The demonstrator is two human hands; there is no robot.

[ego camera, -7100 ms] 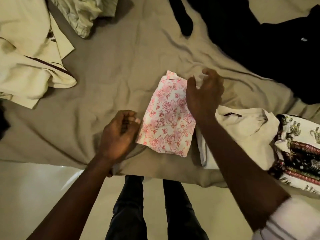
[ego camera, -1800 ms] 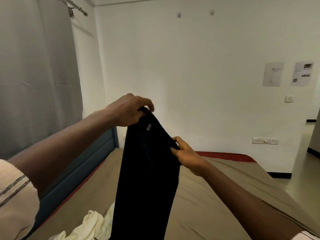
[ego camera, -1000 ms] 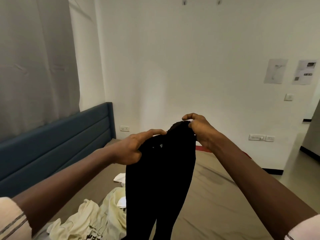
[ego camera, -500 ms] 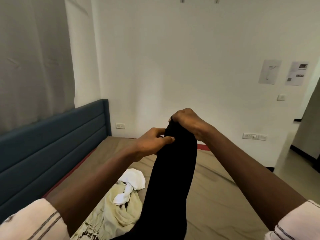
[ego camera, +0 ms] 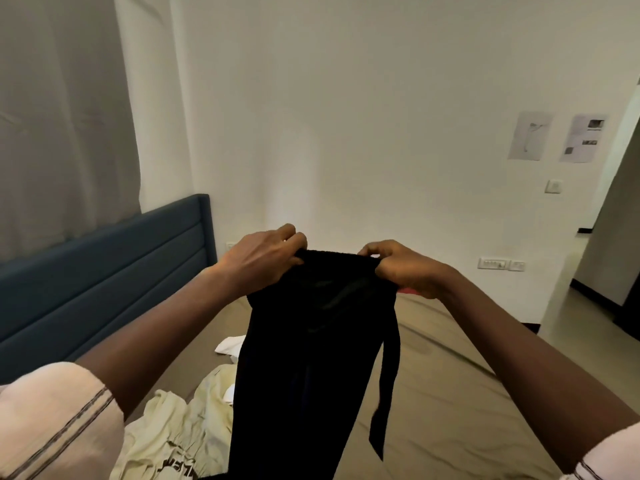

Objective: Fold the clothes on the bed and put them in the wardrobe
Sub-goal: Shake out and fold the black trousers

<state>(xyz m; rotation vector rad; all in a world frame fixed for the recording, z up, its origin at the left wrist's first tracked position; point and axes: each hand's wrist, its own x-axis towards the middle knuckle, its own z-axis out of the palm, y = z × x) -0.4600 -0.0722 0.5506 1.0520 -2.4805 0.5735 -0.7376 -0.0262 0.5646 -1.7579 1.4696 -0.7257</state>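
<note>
I am holding the black garment (ego camera: 311, 358) up in the air over the bed (ego camera: 450, 393). My left hand (ego camera: 263, 261) pinches one corner of its top edge and my right hand (ego camera: 405, 268) is curled round the other, so the edge is stretched level between them. The garment hangs straight down, its long axis upright, with the top edge toward the ceiling and the lower end dropping out of view below. A narrow strip dangles off its right side. I judge this to be the squaring-up step before folding, since the piece is not yet folded. Next I should lay it flat on the bare sheet, clear of the cream shirt (ego camera: 180, 431) lying below it on the left, and tuck that loose strip in before doubling it lengthwise.
</note>
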